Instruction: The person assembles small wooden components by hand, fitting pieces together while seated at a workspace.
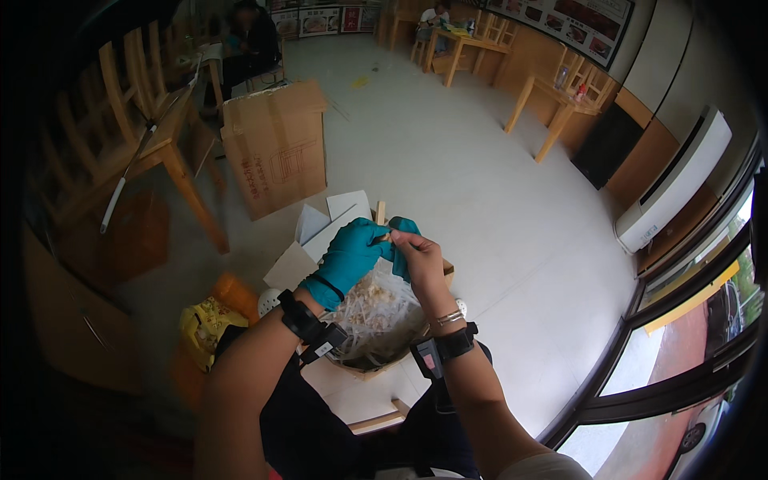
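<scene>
Pale floor (480,200): two hands (one gloved (352,254))

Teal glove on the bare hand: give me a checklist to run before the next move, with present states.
1. Left hand fully gloved: ok.
2. Right hand gloved: not ok, bare, pinching a teal glove.
3. Glove opening spread for the fingers: cannot tell.
4. Clear bag of pale strips sits in the box on the lap: ok.
5. Bag mouth open: cannot tell.
6. Both wrist devices strapped: ok.
</scene>
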Motion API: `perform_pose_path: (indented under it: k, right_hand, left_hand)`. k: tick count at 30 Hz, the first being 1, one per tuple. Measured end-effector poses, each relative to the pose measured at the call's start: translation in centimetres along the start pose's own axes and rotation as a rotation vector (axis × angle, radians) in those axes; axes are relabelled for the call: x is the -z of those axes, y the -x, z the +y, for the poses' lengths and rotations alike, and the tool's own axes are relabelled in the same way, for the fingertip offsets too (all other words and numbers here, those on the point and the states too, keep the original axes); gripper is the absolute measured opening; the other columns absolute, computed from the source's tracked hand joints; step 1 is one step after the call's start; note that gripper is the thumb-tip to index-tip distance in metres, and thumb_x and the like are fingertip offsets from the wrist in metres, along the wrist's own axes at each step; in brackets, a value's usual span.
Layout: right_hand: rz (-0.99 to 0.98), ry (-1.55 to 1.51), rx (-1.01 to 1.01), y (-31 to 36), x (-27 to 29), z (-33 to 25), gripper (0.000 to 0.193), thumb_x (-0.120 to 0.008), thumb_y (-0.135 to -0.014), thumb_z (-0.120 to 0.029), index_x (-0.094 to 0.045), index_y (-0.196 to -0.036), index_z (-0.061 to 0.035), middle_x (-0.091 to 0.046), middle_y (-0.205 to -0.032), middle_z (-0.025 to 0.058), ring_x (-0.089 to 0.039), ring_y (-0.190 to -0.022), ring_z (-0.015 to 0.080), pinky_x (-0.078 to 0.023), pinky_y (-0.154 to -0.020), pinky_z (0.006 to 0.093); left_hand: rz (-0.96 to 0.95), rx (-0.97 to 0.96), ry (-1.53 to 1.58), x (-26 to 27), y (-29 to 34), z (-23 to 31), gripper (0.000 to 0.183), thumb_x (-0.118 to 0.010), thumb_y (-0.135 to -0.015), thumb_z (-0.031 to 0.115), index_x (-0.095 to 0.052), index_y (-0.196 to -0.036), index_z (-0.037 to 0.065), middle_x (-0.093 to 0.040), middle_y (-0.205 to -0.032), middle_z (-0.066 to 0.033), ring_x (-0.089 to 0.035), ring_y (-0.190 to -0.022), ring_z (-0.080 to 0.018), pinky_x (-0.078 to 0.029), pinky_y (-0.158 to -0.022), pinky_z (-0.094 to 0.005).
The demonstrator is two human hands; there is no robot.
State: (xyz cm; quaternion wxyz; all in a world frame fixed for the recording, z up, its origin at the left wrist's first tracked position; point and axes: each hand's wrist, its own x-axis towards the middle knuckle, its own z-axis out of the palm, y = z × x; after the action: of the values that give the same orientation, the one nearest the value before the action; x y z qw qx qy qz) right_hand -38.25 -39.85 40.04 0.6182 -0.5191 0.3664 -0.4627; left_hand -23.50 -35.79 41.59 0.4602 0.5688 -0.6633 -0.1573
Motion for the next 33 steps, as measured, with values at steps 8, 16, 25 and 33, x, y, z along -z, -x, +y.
perform_pose_path:
  k: [8, 16, 25, 33]
  right_hand:
    - [0.06, 0.183, 0.088, -3.2, -2.1, 0.0, 0.023, -0.061, -0.089, -0.021, -0.066, -0.089, 0.0022, -0.062, -0.075, 0.0004, -0.053, -0.061, 0.0058, -0.046, -0.057, 0.0197]
    - [0.093, 0.156, 0.074, -2.1, -2.9, -1.3, 0.022, -0.061, -0.089, -0.021, -0.067, -0.088, 0.0003, -0.061, -0.074, -0.0017, -0.05, -0.065, 0.0047, -0.041, -0.06, 0.0191]
    - [-0.045, 0.091, 0.057, -0.1, -1.6, -4.4, 0.019, -0.068, -0.083, -0.014, -0.067, -0.095, 0.0007, -0.066, -0.092, 0.0046, -0.059, -0.081, 0.0098, -0.046, -0.075, 0.0217]
    - [-0.107, 0.416, 0.232, 1.4, -1.0, -8.2, 0.016, -0.067, -0.084, -0.014, -0.068, -0.09, 0.0006, -0.066, -0.083, 0.0038, -0.057, -0.073, 0.008, -0.047, -0.064, 0.0191]
  left_hand:
    - [0.08, 0.042, -0.087, 1.2, -2.3, -0.6, 0.021, -0.065, -0.08, 0.023, -0.065, -0.088, 0.003, -0.061, -0.085, -0.0154, -0.061, -0.077, -0.0334, -0.048, -0.065, -0.0384]
    - [0.092, 0.036, -0.09, 1.9, -1.9, 0.5, 0.019, -0.064, -0.078, 0.023, -0.065, -0.082, 0.004, -0.06, -0.079, -0.018, -0.06, -0.072, -0.035, -0.047, -0.061, -0.0407]
    - [0.087, 0.066, 0.118, 2.2, -1.6, 2.1, 0.016, -0.066, -0.074, 0.021, -0.066, -0.079, 0.005, -0.061, -0.071, -0.0172, -0.061, -0.067, -0.0326, -0.048, -0.062, -0.038]
    - [-0.022, 0.156, 0.445, 2.6, -0.5, 3.1, 0.03, -0.069, -0.079, 0.03, -0.068, -0.082, 0.001, -0.064, -0.071, -0.0132, -0.059, -0.063, -0.0192, -0.048, -0.063, -0.0303]
